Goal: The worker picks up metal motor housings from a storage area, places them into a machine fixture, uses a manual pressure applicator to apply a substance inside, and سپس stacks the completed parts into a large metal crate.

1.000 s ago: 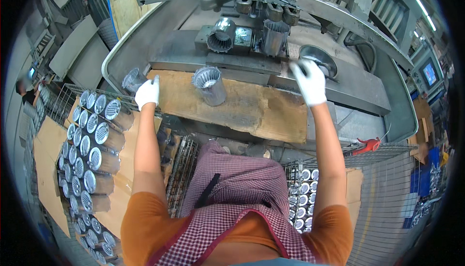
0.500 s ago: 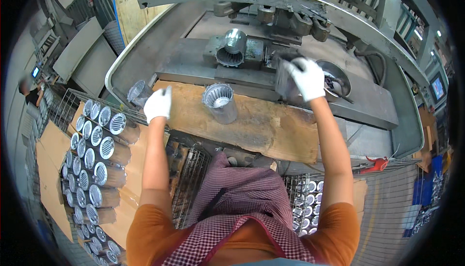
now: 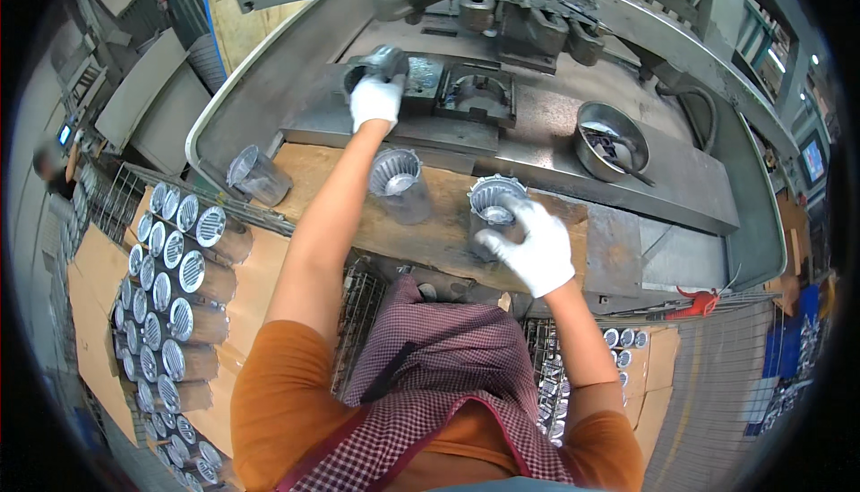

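My left hand (image 3: pixel 374 105), white-gloved, reaches to the machine fixture and closes around a blurred metal cylinder (image 3: pixel 387 62) at its left seat. On the cardboard-topped board (image 3: pixel 336 214), my right hand (image 3: pixel 535 248), also gloved, grips a finned metal cylinder (image 3: pixel 484 210) from its right, thumb across the near side. That cylinder stands upright with its ribbed open end up. Left of it is another finned cylinder (image 3: pixel 405 201), and a third cylinder (image 3: pixel 260 176) leans at the board's left end. The right fixture seat (image 3: pixel 479 96) shows its bare curved cradle.
A metal bowl (image 3: pixel 593 156) with dark bits and a tool stands on the machine bed. Rows of cylinders (image 3: pixel 182 320) lie in a wire basket at left; more fill a basket (image 3: pixel 624 340) at right. A red-handled air gun (image 3: pixel 694 304) hangs by the machine's front edge.
My left hand has moved from the leftmost cylinder up to the fixture's cylinder. My right hand has brought a cylinder from beside the bowl down and left onto the board.
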`<state>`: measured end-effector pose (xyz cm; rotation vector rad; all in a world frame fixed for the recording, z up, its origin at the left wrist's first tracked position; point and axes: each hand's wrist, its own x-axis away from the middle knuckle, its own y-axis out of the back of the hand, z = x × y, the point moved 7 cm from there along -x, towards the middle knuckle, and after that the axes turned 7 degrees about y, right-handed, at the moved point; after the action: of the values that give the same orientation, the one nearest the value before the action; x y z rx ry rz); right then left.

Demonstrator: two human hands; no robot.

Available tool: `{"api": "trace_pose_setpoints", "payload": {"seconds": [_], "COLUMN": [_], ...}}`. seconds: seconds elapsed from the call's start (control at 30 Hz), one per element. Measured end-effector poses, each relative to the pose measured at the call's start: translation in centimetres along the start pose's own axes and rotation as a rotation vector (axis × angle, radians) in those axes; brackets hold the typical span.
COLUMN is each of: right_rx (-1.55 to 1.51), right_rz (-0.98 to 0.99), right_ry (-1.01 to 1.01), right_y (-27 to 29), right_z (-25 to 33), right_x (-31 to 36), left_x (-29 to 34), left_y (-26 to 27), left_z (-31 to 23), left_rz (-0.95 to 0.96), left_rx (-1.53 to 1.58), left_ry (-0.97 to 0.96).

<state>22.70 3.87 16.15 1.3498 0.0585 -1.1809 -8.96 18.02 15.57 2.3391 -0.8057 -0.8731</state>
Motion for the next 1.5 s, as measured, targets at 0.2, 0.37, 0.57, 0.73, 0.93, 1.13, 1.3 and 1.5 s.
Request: {"api": "trace_pose_setpoints", "payload": {"seconds": [0.2, 0.37, 0.57, 0.73, 0.93, 1.13, 1.3, 1.5], "right_rx": [0.136, 0.238, 0.246, 0.354, 0.439, 0.215, 0.155, 0.324], "right_rz": [0.225, 0.402, 0.473, 0.44, 0.453, 0.37, 0.031, -0.294], "right_ry": [-0.028, -0.151, -0.371, -0.279, -0.171, -0.275, -0.235, -0.712], "right_y": [-2.7, -7.0, -9.4, -9.0, -10.0, -7.6, 2.4, 16.6], "right_z": [-5.1, -7.6, -11.3, -11.0, -11.1, -10.5, -10.5, -20.1], "right_x": [-5.9, -11.2, -13.0, -15.1, -15.6, -12.4, -3.8, 13.5], "left_x": [5.6, 10.0, 7.9, 6.3, 10.6, 13.3, 10.1, 4.3], "left_y": [4.0, 0.4, -1.4, 2.0, 4.7, 2.4, 3.3, 6.4], "left_z": [-7.1, -13.2, -15.0, -12.0, -5.4, -1.6, 8.4, 4.2], "left_rz": [-0.154, -0.028, 0.111, 0.257, 0.73, 0.712, 0.49, 0.257], "left_rx": [-0.253, -0.367, -0.358, -0.368, -0.575, -0.461, 0.643, 1.017], "left_ry": [-0.592, -1.003, -0.908, -0.652, -0.2, -0.197, 0.36, 0.331]}}
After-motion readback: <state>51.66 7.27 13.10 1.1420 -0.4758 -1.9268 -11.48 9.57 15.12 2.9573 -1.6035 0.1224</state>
